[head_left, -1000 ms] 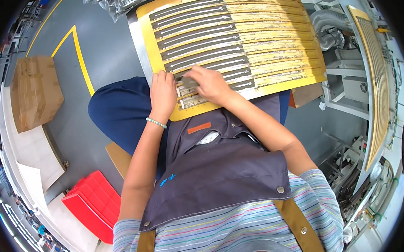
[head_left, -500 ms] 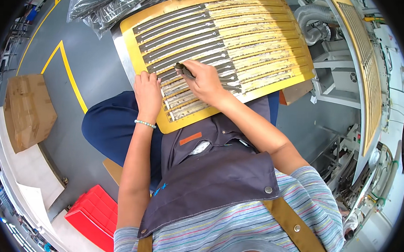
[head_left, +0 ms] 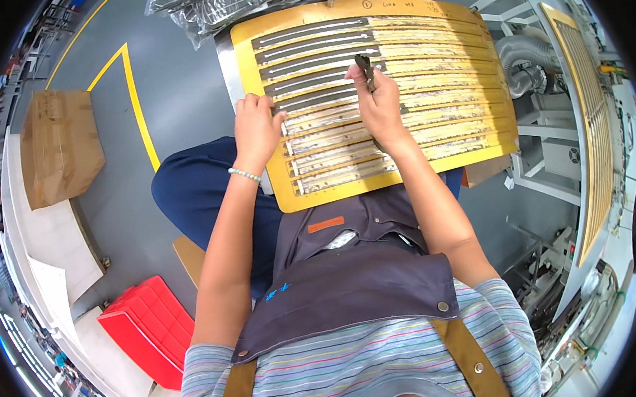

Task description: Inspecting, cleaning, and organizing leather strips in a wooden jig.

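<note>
A yellow board [head_left: 405, 176] with long parallel slots lies tilted across my lap. Dark strips [head_left: 302, 90] line the left part of its upper slots, while the lower slots show a whitish, patchy surface [head_left: 349, 153]. My right hand [head_left: 381, 110] is closed around a bunched dark strip [head_left: 364, 64], its end poking up above the thumb; part of it is hidden by the fingers. At the board's left side my left hand [head_left: 258, 129] rests with curled fingers, thumb and forefinger close together at the slot ends. What they pinch, if anything, is hidden.
Clear plastic bags [head_left: 220, 10] with dark contents lie beyond the board. On the left are a cardboard box [head_left: 62, 149] and a red bin [head_left: 149, 326]. Another slotted yellow panel [head_left: 588, 126] stands at right, near a silver flexible duct [head_left: 523, 62] and a white frame [head_left: 551, 132].
My right hand has moved up and right, away from my left hand, with the dark strip. Less dark strip shows in the lower slots. My left hand stays by the board's left side.
</note>
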The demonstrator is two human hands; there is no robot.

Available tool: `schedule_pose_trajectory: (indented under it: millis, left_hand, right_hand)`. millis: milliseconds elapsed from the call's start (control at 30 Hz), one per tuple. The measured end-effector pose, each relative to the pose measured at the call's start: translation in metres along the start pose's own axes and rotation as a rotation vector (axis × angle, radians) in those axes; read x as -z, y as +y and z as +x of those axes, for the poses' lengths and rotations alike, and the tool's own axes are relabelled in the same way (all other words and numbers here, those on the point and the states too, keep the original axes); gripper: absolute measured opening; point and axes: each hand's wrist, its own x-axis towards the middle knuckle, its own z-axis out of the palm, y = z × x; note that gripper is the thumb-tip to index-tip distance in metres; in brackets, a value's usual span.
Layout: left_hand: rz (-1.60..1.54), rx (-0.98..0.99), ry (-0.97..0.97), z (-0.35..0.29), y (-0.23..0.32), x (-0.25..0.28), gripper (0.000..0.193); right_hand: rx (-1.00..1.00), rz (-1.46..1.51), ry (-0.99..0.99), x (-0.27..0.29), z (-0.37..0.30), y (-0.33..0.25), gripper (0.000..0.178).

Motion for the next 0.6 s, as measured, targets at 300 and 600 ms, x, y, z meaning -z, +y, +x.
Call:
schedule_pose_trajectory:
  millis: [300,600]
  left_hand:
    - [-0.577,0.213,-0.108,0.010,-0.001,-0.018,0.011]
    - [0.251,-0.045,-0.038,0.030,-0.016,-0.030,0.020]
  right_hand:
    - [0.225,-0.524,-0.373,-0.047,-0.005,0.021,0.034]
    - [0.233,-0.309,-0.342,-0.045,0.023,0.029,0.031]
